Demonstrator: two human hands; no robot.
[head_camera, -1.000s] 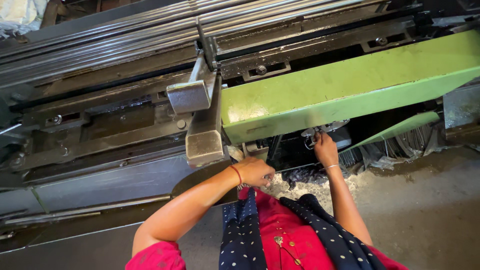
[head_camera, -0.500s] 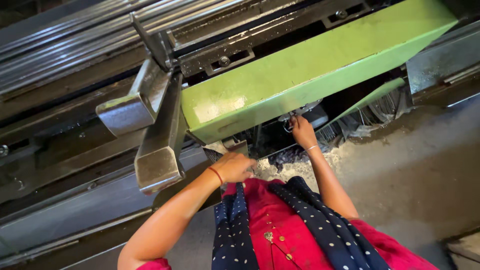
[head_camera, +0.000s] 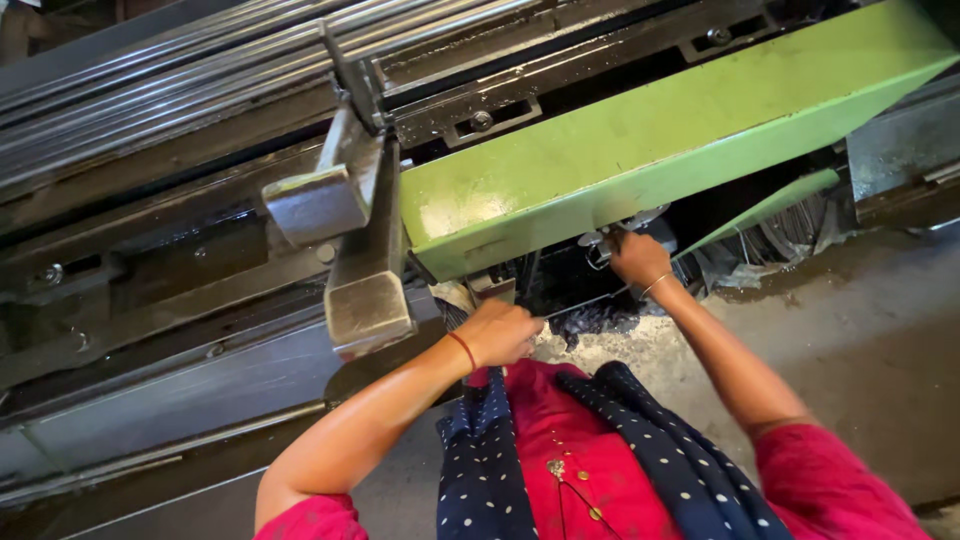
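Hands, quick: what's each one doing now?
Left hand: closed, knuckles up; contents hidden.
Right hand: closed on small metal part under green metal panel.

The green panel (head_camera: 640, 150) looks like painted sheet metal, matt, its paint scuffed and worn pale in patches. The long rails (head_camera: 170, 110) above it are bare steel with a dull sheen and smooth ridges. The grey bracket (head_camera: 345, 230) is thick metal, rough and stained. The floor (head_camera: 880, 330) looks like gritty concrete, dusted with pale fluff. The red top (head_camera: 560, 450) and dotted navy scarf (head_camera: 480, 470) are soft matt cloth.
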